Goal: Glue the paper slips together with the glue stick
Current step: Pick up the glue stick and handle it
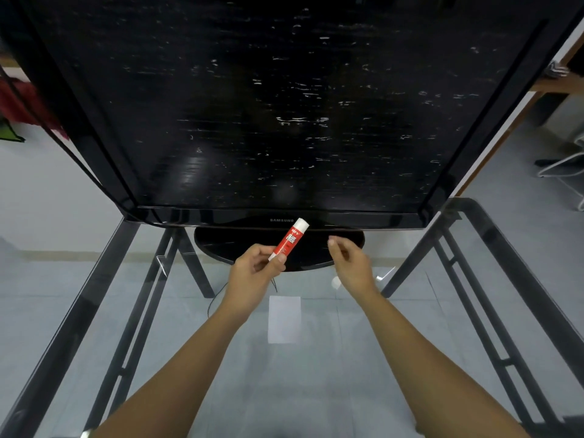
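Glass table (pixel 347 374): transparent top on a dark metal frame; floor tiles show through it.

Paper slip (pixel 284 319): one pale rectangle, flat on the glass near the middle of the table, long axis running from the near edge toward the far edge. Whether it is a single slip or several stacked cannot be told. It lies below and nearer than both hands, between the two forearms, touched by neither.

Left hand (pixel 256 268): raised above the glass, fingers and thumb pinching the lower end of the glue stick.

Glue stick (pixel 288 239): red body, white cap at the upper end, apparently still capped. Long axis tilted, the cap pointing up, away and to the right, toward the right hand.

Right hand (pixel 349 259): empty, fingers loosely curled, held just right of the stick and apart from it. Judged the nearer hand to the cap, so best placed to pull it off.

Small white item (pixel 336 282): on the glass under the right wrist; too blurred to identify.

Television (pixel 284 105): black, on an oval stand at the far edge of the table.
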A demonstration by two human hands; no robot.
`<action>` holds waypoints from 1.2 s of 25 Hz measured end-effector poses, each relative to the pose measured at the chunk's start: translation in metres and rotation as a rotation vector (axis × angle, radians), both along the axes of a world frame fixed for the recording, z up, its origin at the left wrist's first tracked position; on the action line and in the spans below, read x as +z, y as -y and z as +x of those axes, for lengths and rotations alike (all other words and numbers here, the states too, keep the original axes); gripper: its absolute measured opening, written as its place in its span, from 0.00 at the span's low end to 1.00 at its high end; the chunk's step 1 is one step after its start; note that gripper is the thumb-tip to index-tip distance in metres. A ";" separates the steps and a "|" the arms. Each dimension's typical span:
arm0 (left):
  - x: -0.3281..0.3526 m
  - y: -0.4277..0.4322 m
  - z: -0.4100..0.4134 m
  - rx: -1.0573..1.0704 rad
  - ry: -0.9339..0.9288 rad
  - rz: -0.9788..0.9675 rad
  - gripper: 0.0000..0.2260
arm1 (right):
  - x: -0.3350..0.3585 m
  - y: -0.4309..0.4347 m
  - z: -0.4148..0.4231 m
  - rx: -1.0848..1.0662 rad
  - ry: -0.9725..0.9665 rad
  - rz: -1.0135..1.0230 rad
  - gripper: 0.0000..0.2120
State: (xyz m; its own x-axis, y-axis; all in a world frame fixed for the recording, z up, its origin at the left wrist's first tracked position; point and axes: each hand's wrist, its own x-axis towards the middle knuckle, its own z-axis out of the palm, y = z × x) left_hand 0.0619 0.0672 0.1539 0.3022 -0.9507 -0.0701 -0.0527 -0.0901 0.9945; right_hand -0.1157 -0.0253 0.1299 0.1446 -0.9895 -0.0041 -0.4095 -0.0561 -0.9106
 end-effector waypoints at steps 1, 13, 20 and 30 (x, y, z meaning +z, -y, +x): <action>-0.003 0.002 0.002 0.010 -0.005 0.008 0.08 | -0.013 0.005 -0.005 -0.022 -0.079 -0.003 0.15; -0.027 -0.001 0.021 0.050 0.014 0.062 0.11 | -0.102 0.020 -0.011 0.276 -0.769 0.087 0.24; -0.033 -0.004 0.022 0.046 0.052 0.069 0.10 | -0.122 0.022 -0.012 0.258 -0.883 -0.056 0.27; -0.038 -0.011 0.021 0.055 0.095 0.092 0.08 | -0.128 0.028 -0.017 0.383 -0.956 -0.113 0.20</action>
State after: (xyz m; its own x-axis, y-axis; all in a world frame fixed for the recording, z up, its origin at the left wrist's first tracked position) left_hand 0.0826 0.0785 0.1163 0.3630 -0.9234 -0.1249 -0.1390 -0.1862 0.9726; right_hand -0.1329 -0.0537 0.0024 0.4347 -0.8798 -0.1924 -0.8955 -0.3995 -0.1963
